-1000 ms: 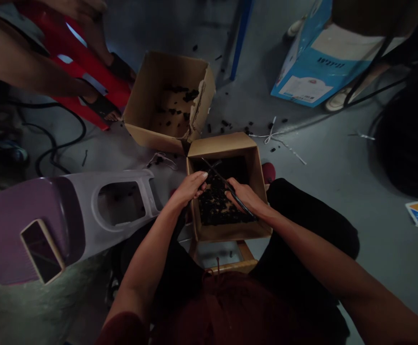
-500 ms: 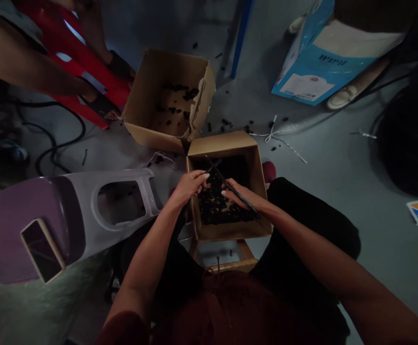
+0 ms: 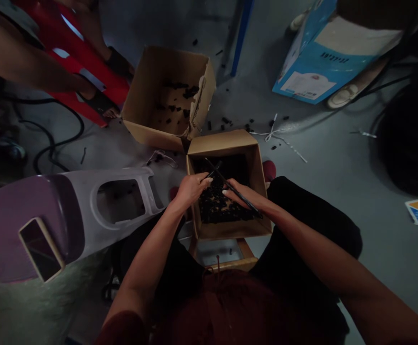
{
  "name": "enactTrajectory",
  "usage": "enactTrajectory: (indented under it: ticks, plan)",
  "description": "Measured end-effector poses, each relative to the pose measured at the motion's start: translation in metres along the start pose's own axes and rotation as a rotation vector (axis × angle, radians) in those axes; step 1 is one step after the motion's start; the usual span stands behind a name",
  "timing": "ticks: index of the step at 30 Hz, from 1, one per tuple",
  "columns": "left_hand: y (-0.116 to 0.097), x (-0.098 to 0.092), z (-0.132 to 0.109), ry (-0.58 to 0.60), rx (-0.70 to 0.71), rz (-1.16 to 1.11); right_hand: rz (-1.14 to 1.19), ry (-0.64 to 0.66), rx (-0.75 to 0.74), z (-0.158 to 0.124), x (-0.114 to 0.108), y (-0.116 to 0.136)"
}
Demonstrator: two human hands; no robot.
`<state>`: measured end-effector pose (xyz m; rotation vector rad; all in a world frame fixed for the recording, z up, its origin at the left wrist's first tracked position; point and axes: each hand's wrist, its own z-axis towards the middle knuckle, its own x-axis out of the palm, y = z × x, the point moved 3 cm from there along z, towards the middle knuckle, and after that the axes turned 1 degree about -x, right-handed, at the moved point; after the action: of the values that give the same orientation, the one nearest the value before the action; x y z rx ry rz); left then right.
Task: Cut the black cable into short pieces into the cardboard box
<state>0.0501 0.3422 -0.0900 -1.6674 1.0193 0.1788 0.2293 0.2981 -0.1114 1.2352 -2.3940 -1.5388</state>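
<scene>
Working from the feed, I take the near cardboard box point(image 3: 220, 144) as my landmark. Far left of it lies a purple-and-grey plastic moulding point(image 3: 81, 211) with a phone point(image 3: 40, 249) on top; its edge runs just beside my left forearm point(image 3: 147, 249), so I have little room on that side. Beyond the box's far-left corner, a co-worker's arm point(image 3: 18, 62) rests by a red plastic stool point(image 3: 90, 79), with a black cable point(image 3: 60, 139) on the floor point(image 3: 97, 158) in front.

A second cardboard box point(image 3: 165, 100) touches the near box's far corner and holds scattered black pieces point(image 3: 175, 108). Inside the near box, a dark pile of black bits point(image 3: 218, 208) fills the lower half. My left hand point(image 3: 190, 189) is curled and clenched on a short black stick point(image 3: 213, 170), just inside the left wall. My right hand point(image 3: 241, 194) presses a long black rod point(image 3: 235, 191) against its fingers above the pile, and the rod crosses the stick.

Right of the box, my black-trousered knee point(image 3: 312, 215) sits close, with open floor past it, then a black cable coil point(image 3: 410, 139).
</scene>
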Motion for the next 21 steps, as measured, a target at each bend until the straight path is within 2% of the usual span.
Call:
enactTrajectory:
  ticks: [6, 11, 15, 21]
  plan:
    - [0.004, -0.001, 0.002, 0.052, -0.085, -0.163, -0.087, -0.048, 0.019, 0.001, -0.002, -0.001]
    - [0.004, 0.001, 0.003, 0.108, -0.128, -0.175, -0.157, -0.044, 0.064, 0.004, -0.001, -0.006]
    - [0.006, 0.003, 0.004, 0.126, -0.127, -0.128, -0.201, -0.044, 0.071, 0.004, 0.002, -0.01]
    - [0.008, 0.004, 0.005, 0.149, -0.1, 0.074, -0.264, -0.037, 0.098, 0.002, 0.012, -0.016]
